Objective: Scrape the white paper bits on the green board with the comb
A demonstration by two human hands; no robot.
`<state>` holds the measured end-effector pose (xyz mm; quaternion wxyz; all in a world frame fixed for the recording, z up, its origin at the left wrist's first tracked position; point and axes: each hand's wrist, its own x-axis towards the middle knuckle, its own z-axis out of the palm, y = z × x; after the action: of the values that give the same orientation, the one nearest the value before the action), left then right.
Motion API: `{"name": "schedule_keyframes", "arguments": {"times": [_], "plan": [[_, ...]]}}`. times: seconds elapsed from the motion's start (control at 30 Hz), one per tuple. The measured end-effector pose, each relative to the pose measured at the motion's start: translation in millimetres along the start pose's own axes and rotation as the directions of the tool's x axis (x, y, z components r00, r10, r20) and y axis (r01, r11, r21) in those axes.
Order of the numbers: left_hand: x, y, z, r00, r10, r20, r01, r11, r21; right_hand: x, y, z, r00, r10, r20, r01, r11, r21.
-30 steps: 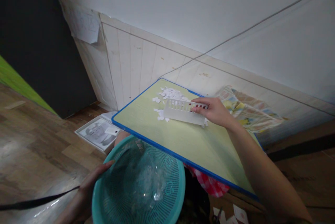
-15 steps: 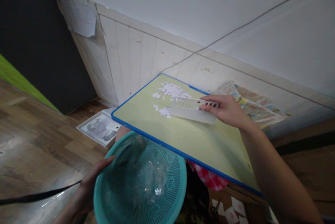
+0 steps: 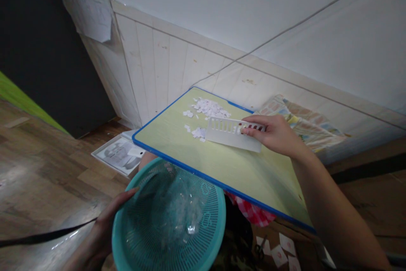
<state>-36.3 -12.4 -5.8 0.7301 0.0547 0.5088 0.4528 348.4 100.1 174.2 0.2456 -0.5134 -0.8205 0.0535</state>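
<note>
My right hand (image 3: 275, 135) grips a white slotted plastic panel (image 3: 234, 134) by its right end and holds it on edge on a pale green, blue-rimmed board (image 3: 222, 169). Small white paper scraps (image 3: 207, 110) lie heaped just beyond and to the left of the panel, some touching its left end. My left hand (image 3: 103, 228) holds the left rim of a teal mesh basket (image 3: 171, 220) below the board's near edge. Crumpled clear plastic (image 3: 179, 216) lies inside the basket.
A white panelled wall (image 3: 152, 72) rises right behind the board. A flat white box with a printed picture (image 3: 120, 154) lies on the wooden floor at left. A patterned cloth (image 3: 304, 125) lies at right. Red checked fabric (image 3: 253, 216) and small cards (image 3: 282, 250) show below the board.
The panel and my right hand slid slightly right along the board, leaving a small clump of scraps at the panel's left end. The basket stayed in my left hand.
</note>
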Motion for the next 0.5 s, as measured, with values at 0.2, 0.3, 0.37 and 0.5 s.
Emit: {"name": "schedule_keyframes", "arguments": {"times": [0.2,0.3,0.37,0.5], "plan": [[-1.6,0.3,2.9,1.0,-0.011,0.005,0.011,1.0,-0.014,-3.6,-2.4,-4.7,1.0,0.013,-0.002,-0.013,0.999,0.029],[-2.6,1.4,3.8,0.999,-0.039,0.004,0.039,0.999,-0.021,-3.2,-4.9,-3.6,1.0,-0.003,0.011,0.002,1.0,0.027],[-3.1,2.1,3.7,0.998,-0.056,0.003,0.056,0.998,-0.02,-3.1,-5.8,-2.5,0.999,-0.017,0.027,0.016,1.0,0.021],[-1.8,1.0,0.4,1.0,-0.031,0.0,0.031,0.999,0.008,-4.8,-5.5,-5.1,0.999,-0.023,0.04,0.022,1.0,0.022]]}}
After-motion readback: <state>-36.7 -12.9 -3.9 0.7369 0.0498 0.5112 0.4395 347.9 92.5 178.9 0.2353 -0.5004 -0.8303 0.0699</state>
